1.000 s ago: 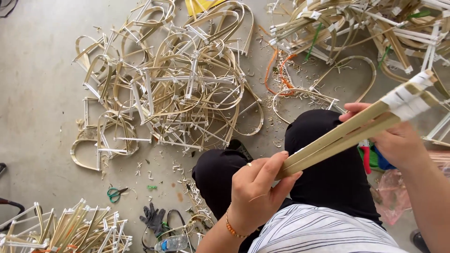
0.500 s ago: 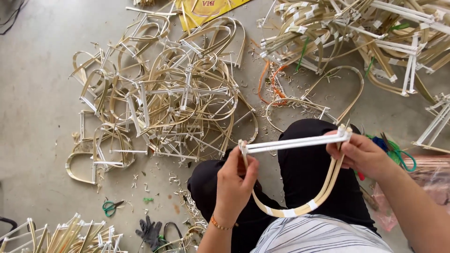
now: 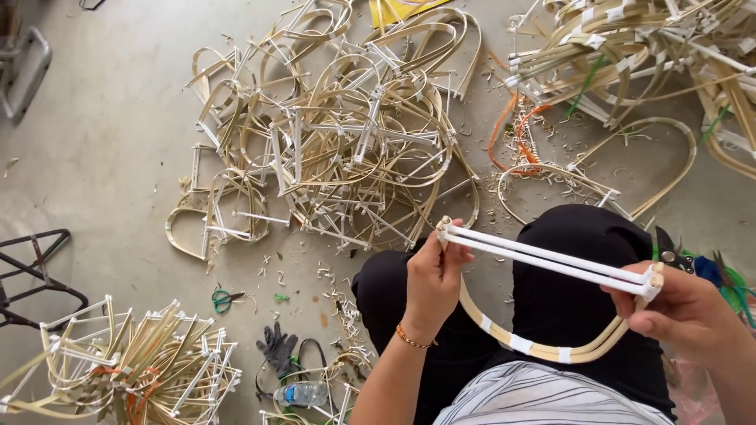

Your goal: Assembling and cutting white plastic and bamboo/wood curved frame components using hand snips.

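Observation:
I hold a D-shaped bamboo frame [image 3: 543, 256] over my lap, with white-wrapped straight bars on top and a curved tan strip bowing below. My left hand [image 3: 431, 285] grips its left end. My right hand [image 3: 685, 308] pinches the right end, where the bars and the curve meet. White tape bands wrap the curved strip near its middle. A big tangled pile of similar bent bamboo frames [image 3: 339, 134] lies on the concrete floor ahead of my knees.
More frames are heaped at the top right [image 3: 646, 47] and bottom left [image 3: 126, 366]. Pruning shears [image 3: 669, 250] lie by my right knee. A dark glove [image 3: 277, 349], a water bottle [image 3: 303, 393] and a black metal stand [image 3: 35, 271] sit to the left.
A second ago the frame was seen edge-on, tilted up to the right. It has turned flat and come lower, now stretched sideways between both hands.

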